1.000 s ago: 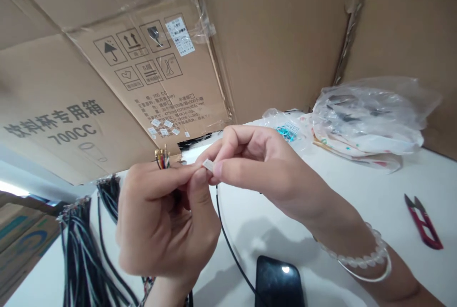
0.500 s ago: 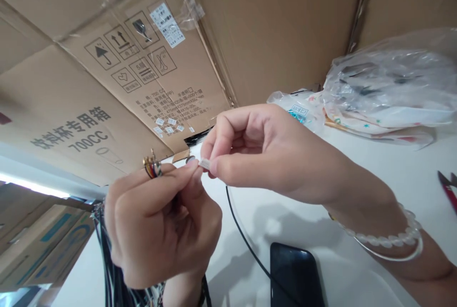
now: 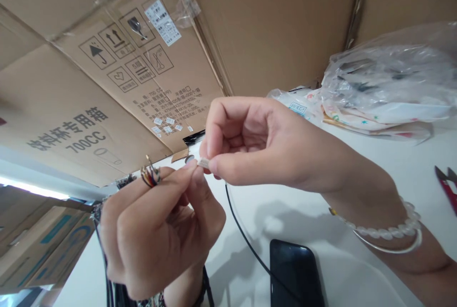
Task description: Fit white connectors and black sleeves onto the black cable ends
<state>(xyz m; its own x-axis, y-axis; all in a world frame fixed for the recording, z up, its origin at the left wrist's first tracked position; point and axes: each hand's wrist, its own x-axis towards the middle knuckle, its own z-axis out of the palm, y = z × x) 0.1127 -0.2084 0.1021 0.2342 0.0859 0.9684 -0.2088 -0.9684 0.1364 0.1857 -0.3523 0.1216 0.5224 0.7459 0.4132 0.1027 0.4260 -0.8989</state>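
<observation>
A small white printed label (image 3: 203, 163) is pinched between my two hands in the middle of the view. My left hand (image 3: 160, 231) is closed, its thumb and forefinger meeting at the label's left end. Reaching in from the right, my right hand (image 3: 257, 145) grips the other end between thumb and forefinger, its remaining fingers curled. A black cable (image 3: 243, 233) runs from below my right hand down toward a dark phone (image 3: 296, 273); whether its upper end is held is hidden. Behind and below my left hand hangs a bundle of black cables (image 3: 111, 278).
A large cardboard box (image 3: 143, 107) stands behind the hands, with several small white labels (image 3: 167, 126) stuck on it. Clear plastic bags (image 3: 385, 83) lie at the right back. Red-handled cutters (image 3: 448, 185) rest at the right edge. More boxes (image 3: 46, 245) stand at lower left.
Both hands keep their pinch on the label. My left hand has shifted and turned slightly, and the right hand's curled fingers have lifted a little. The whole view has moved slightly.
</observation>
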